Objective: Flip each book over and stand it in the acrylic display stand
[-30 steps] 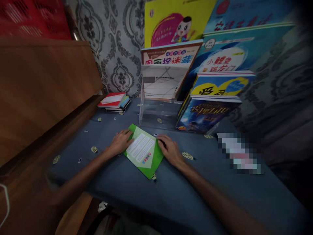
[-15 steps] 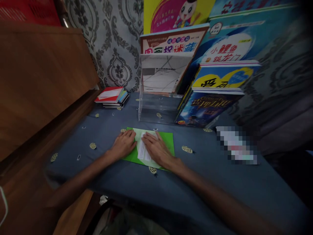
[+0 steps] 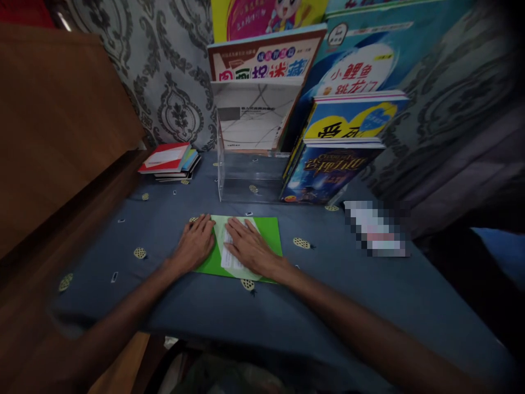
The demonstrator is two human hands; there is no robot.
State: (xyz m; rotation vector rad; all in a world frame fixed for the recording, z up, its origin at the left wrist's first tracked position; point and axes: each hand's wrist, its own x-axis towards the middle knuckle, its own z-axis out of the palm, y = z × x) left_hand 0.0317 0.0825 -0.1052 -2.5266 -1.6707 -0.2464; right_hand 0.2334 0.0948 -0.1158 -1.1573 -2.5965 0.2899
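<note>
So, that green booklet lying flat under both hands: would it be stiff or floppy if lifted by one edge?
The green booklet looks thin and lies flat on the blue tablecloth, so it would probably bend or droop. It seems light for its size. Its cover looks smooth, so with the left hand and right hand off it, a push would likely slide it.

Single head-worn view, looking forward and down, close over the table (image 3: pixel 369 295), edges dark, perhaps vignetted

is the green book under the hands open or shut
Shut: the green book lies flat on the table, cover up, both hands pressing on it.
</note>
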